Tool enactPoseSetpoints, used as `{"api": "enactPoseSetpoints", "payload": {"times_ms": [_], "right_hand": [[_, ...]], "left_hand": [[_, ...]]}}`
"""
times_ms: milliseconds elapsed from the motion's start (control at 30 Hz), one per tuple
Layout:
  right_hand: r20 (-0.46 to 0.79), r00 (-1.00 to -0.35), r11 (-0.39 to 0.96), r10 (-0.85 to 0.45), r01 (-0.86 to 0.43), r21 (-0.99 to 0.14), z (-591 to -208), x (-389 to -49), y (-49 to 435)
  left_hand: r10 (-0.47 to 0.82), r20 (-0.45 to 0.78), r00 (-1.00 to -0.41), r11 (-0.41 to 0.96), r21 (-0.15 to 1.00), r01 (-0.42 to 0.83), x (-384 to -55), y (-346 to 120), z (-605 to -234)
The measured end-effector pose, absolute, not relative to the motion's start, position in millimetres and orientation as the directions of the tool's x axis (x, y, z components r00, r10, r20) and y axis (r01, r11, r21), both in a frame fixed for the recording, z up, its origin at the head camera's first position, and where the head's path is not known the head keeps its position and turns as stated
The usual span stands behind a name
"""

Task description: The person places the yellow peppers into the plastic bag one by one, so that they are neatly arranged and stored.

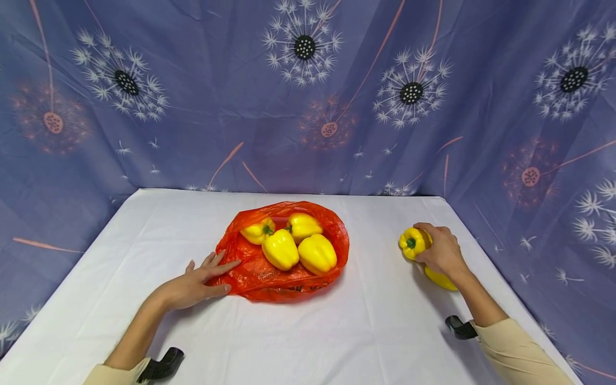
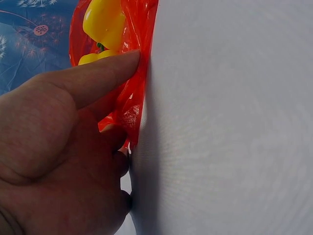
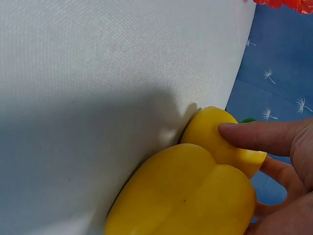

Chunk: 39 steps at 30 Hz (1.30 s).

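A red plastic bag (image 1: 247, 275) lies on its side on the table, its mouth spread wide. Several yellow bell peppers (image 1: 280, 250) rest inside it. My left hand (image 1: 190, 287) lies at the bag's left edge with fingers extended, thumb and fingertips on the plastic. Far to the right, my right hand (image 1: 443, 252) grips a yellow bell pepper (image 1: 409, 244) between thumb and fingers, its green stem facing left. Another yellow bell pepper (image 3: 181, 200) lies close beside the held one, partly covered by my right hand and wrist in the head view.
A white cloth (image 1: 375, 326) covers the table. Behind and along both sides hangs a blue curtain (image 1: 231, 101) with dandelion prints. A black device (image 1: 163, 364) is strapped at my left wrist and another black device (image 1: 461, 327) at my right.
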State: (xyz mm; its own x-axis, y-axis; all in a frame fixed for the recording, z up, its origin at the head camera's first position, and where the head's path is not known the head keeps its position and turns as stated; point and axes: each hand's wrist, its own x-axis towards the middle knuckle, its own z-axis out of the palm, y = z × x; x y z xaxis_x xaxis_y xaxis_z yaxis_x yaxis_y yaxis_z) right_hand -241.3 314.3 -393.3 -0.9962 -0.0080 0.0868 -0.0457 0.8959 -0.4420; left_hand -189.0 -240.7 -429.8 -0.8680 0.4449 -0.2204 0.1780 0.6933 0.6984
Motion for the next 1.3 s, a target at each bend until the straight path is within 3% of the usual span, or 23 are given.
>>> {"api": "enactPoseSetpoints", "payload": {"times_ms": [433, 733, 1300], "right_hand": [[0.113, -0.994, 0.888, -0.004, -0.055, -0.456, -395, -240, 315], [0.201, -0.979, 0.879, -0.036, -0.127, -0.460, -388, -240, 308], [0.291, -0.954, 0.795, -0.072, -0.231, -0.561, -351, -238, 242]], "left_hand": [[0.443, -0.212, -0.871, 0.699, 0.690, 0.187, -188, -240, -430], [0.438, -0.216, -0.873, 0.703, 0.688, 0.183, -188, -240, -431], [0.441, -0.220, -0.870, 0.702, 0.689, 0.182, -189, -241, -432]]}}
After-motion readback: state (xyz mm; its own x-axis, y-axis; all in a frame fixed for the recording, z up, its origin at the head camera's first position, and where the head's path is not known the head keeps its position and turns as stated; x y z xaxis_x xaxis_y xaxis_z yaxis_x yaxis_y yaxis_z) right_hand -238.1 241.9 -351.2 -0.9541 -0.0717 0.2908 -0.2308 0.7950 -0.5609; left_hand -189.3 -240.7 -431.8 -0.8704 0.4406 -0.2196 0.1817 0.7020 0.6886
